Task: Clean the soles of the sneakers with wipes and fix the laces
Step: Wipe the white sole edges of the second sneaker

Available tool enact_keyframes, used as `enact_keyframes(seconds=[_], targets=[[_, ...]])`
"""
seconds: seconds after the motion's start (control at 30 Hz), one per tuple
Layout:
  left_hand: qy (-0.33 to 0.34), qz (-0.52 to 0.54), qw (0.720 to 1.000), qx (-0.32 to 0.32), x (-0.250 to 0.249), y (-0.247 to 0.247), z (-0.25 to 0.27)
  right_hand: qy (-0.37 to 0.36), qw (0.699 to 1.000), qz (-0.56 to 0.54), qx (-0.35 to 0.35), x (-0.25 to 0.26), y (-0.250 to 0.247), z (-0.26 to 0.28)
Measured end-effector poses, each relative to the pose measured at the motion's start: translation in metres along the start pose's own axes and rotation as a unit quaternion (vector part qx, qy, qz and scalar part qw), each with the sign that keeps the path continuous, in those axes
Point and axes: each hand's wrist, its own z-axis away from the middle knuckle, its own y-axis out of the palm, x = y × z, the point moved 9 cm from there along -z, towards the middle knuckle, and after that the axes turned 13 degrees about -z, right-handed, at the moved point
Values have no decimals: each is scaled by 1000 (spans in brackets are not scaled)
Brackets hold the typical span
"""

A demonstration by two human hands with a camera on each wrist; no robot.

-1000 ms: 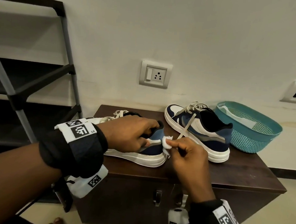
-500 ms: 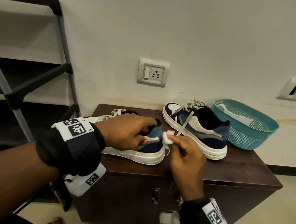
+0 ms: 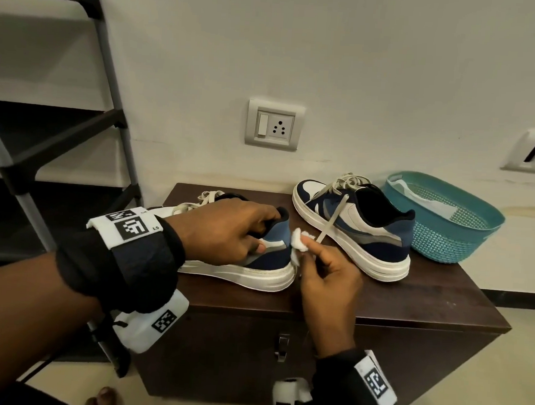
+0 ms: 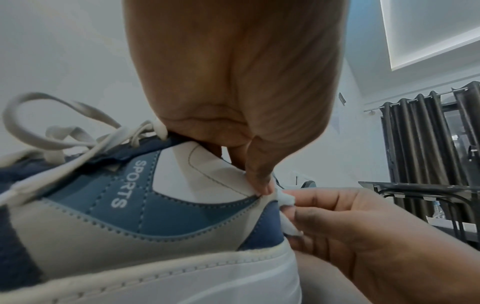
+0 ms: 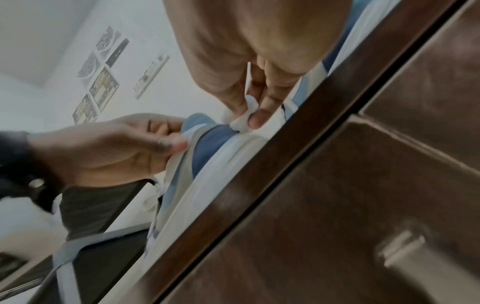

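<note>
Wipe raised along heel

We note the right hand (image 3: 328, 268) has lifted the wipe (image 3: 299, 246) from the heel's lower edge to beside the heel tab.

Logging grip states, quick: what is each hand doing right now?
Left hand: closed, gripping the near sneaker at its heel collar.
Right hand: closed, pinching a wadded white wipe against that sneaker's heel.

You've got a dark wooden cabinet (image 3: 394, 307) against the wall, a teal perforated basket (image 3: 458, 242) on its right end. Above sits a switch-and-socket plate (image 3: 274, 123); left stands a black-and-grey shelf rack (image 3: 120, 124). Dark curtains (image 4: 426, 139) show in your left wrist view.
</note>
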Motion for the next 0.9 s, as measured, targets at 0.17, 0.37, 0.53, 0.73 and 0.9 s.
enact_keyframes(seconds=[0.17, 0.37, 0.53, 0.73, 0.9], targets=[[-3, 23, 1000, 2, 0, 2, -2, -63, 997, 1, -46, 8, 10, 31], [-2, 42, 999, 2, -1, 2, -5, -145, 987, 72, -13, 18, 26, 49], [-3, 40, 999, 3, 1, 0, -7, -163, 978, 95, 90, 21, 45, 52], [-6, 25, 1000, 7, 2, 0, -9, -108, 992, 8, -61, 23, 4, 30], [0, 28, 1000, 5, 0, 3, -11, -101, 993, 51, -16, 19, 22, 33]])
